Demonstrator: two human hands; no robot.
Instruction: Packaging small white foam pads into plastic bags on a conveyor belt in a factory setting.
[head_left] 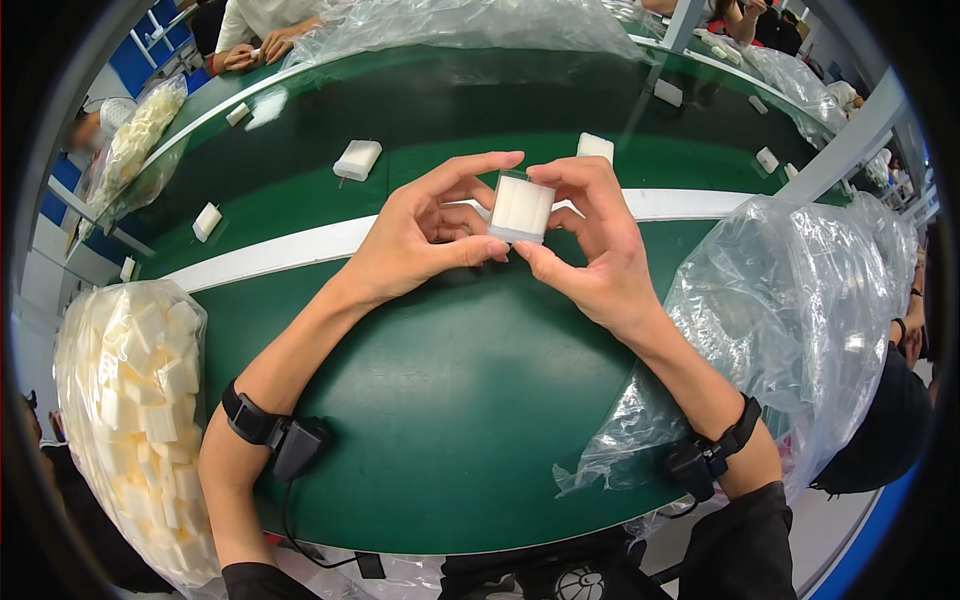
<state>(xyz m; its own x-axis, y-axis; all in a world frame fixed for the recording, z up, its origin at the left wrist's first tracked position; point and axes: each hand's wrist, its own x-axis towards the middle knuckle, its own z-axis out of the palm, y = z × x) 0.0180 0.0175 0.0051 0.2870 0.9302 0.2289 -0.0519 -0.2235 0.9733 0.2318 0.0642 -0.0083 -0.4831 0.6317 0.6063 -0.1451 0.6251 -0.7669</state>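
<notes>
A small clear plastic case (520, 207) with a white block inside is held up over the near edge of the conveyor belt. My right hand (600, 225) grips it, index finger at the top edge and thumb at the bottom corner. From the other side my left hand (430, 220) curls round it, thumb at its lower left corner and index finger stretched above its top. Some left fingertips are hidden behind the case. Another white-filled case (595, 147) lies on the belt just past my right hand, partly covered by it.
A bag of white foam blocks (140, 400) stands at left, a crumpled clear bag (770, 310) at right. On the dark green belt (480, 110) lie several cases, one (357, 159) nearby. A white rail (260, 245) borders the green table (440, 420). Other people work across the belt.
</notes>
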